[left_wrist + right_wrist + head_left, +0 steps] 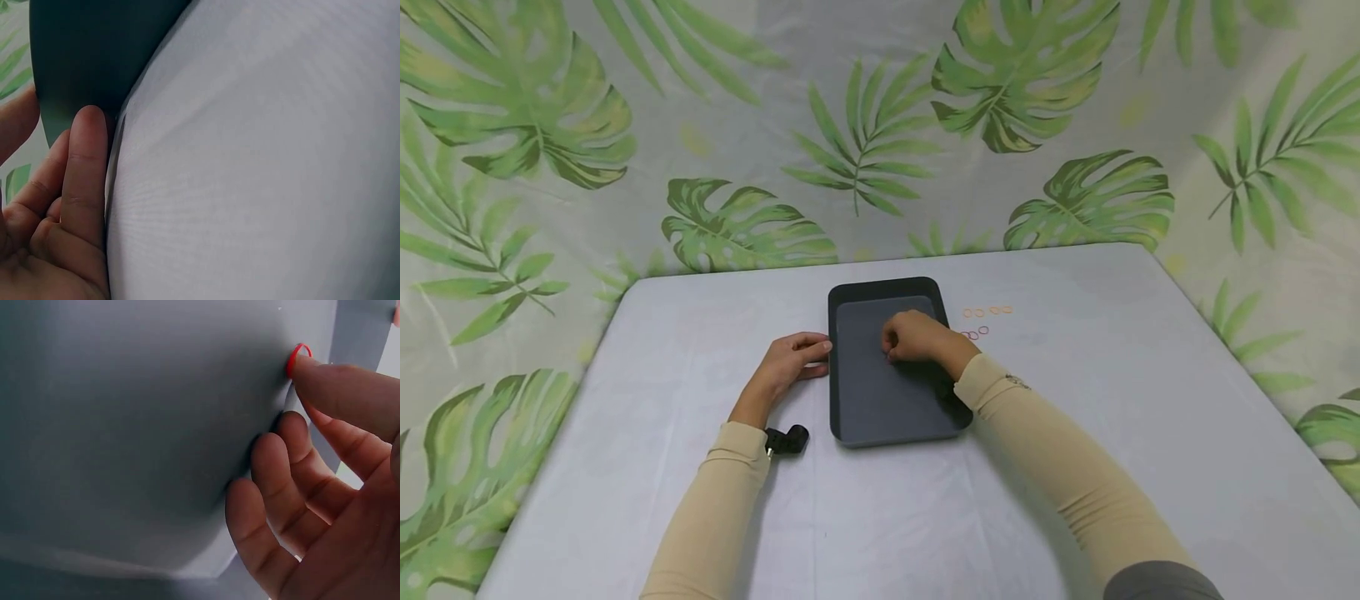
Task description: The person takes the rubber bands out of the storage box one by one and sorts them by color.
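A dark grey rectangular baking tray (880, 404) lies on the white cloth. My right hand (917, 337) is over the tray, and in the right wrist view its thumb and forefinger pinch a small red rubber band (290, 364). The other fingertips of that hand are right at the tray's surface. At the tray's left side rests my left hand (788, 360), its fingers fairly straight. In the left wrist view, these fingers (87, 156) touch the tray's dark outer wall (94, 56).
Right of the tray, several orange rubber bands (980, 313) lie in a row, with a few red rubber bands (983, 331) just below, partly overlapped by the tray's edge and right forearm. A black wrist camera (790, 439) sits on the left wrist. Behind hangs a leaf-patterned cloth (880, 233).
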The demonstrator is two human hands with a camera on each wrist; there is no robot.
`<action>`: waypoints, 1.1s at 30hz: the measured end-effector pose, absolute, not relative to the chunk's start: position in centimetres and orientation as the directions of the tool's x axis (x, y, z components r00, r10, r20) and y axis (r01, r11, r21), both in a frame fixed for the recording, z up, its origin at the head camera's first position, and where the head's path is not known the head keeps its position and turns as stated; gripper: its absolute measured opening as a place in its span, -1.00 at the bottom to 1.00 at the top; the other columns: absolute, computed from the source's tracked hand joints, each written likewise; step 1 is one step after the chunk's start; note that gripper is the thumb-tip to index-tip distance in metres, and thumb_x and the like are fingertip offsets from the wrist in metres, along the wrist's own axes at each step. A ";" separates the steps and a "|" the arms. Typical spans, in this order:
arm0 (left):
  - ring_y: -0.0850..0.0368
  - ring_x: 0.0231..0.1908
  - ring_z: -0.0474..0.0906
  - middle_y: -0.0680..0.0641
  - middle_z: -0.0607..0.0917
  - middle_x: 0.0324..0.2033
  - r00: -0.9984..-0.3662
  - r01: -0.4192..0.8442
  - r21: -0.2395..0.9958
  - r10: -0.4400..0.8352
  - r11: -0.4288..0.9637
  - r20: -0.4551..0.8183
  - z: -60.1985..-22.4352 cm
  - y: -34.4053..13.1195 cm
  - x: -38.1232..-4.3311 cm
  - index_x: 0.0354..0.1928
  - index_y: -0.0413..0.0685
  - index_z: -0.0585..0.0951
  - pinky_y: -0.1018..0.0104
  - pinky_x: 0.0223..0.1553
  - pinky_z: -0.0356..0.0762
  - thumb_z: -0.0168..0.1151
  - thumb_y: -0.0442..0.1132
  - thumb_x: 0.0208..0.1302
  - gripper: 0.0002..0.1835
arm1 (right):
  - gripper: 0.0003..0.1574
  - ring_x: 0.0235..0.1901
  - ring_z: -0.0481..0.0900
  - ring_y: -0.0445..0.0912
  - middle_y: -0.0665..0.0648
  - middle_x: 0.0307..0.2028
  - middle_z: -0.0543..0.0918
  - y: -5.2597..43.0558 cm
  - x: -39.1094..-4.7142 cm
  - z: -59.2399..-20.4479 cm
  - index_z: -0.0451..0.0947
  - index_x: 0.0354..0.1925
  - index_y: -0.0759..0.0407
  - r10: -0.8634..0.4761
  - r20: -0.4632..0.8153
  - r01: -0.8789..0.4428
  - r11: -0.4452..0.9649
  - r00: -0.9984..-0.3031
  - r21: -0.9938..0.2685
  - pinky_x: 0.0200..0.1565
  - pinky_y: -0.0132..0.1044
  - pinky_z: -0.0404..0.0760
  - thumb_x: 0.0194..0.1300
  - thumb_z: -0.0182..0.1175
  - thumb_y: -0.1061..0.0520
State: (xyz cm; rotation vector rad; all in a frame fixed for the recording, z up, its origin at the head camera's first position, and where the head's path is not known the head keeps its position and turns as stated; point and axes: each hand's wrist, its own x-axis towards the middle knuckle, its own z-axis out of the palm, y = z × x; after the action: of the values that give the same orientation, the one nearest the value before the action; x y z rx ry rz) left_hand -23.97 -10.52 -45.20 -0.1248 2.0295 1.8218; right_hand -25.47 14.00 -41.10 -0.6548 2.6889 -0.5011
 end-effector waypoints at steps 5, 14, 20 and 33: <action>0.26 -0.13 0.63 -0.09 0.62 0.02 -0.912 -0.336 0.931 0.197 0.145 -0.360 -45.1 -10.5 -23.9 0.24 -0.24 0.53 0.35 -0.03 0.75 0.25 -0.21 0.39 -0.56 | -0.80 -0.48 0.46 -0.16 0.03 -0.43 0.67 14.2 -25.3 -41.2 0.65 -0.46 0.07 -0.522 -0.193 -0.421 0.816 -0.831 -0.396 -0.39 -0.38 0.44 0.33 0.23 0.18; 0.28 -0.14 0.64 -0.12 0.61 0.06 -0.913 -0.333 0.931 0.197 0.147 -0.358 -45.3 -10.4 -23.8 0.25 -0.24 0.52 0.37 -0.05 0.75 0.24 -0.22 0.40 -0.56 | -0.67 -0.57 0.36 -0.17 -0.02 -0.59 0.48 14.4 -25.4 -41.0 0.51 -0.58 0.05 -0.581 -0.156 -0.492 0.781 -0.799 -0.385 -0.45 -0.39 0.32 0.35 0.12 0.20; 0.27 -0.14 0.63 -0.08 0.63 0.01 -0.914 -0.332 0.932 0.195 0.145 -0.356 -45.1 -10.4 -23.9 0.24 -0.24 0.53 0.37 -0.06 0.75 0.24 -0.21 0.39 -0.56 | -0.82 -0.39 0.52 -0.12 0.05 -0.35 0.65 15.0 -25.4 -39.8 0.60 -0.40 0.08 -0.581 -0.109 -0.479 0.750 -0.806 -0.455 -0.27 -0.29 0.54 0.38 0.17 0.15; 0.27 -0.14 0.63 -0.07 0.63 -0.01 -0.914 -0.331 0.933 0.199 0.138 -0.354 -45.1 -10.4 -23.9 0.22 -0.25 0.54 0.37 -0.06 0.75 0.25 -0.21 0.39 -0.57 | -0.94 -0.24 0.64 -0.10 0.04 -0.21 0.68 17.5 -23.1 -37.3 0.58 -0.26 0.05 -0.621 0.056 -0.516 0.594 -0.782 -0.617 -0.17 -0.22 0.66 0.41 0.21 0.12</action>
State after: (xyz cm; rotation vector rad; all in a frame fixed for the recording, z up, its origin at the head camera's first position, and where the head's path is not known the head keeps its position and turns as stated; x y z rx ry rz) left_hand -23.87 -10.44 -45.09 -0.1267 2.0288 1.8284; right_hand -23.08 17.51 -37.27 -0.9549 2.6544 -0.9473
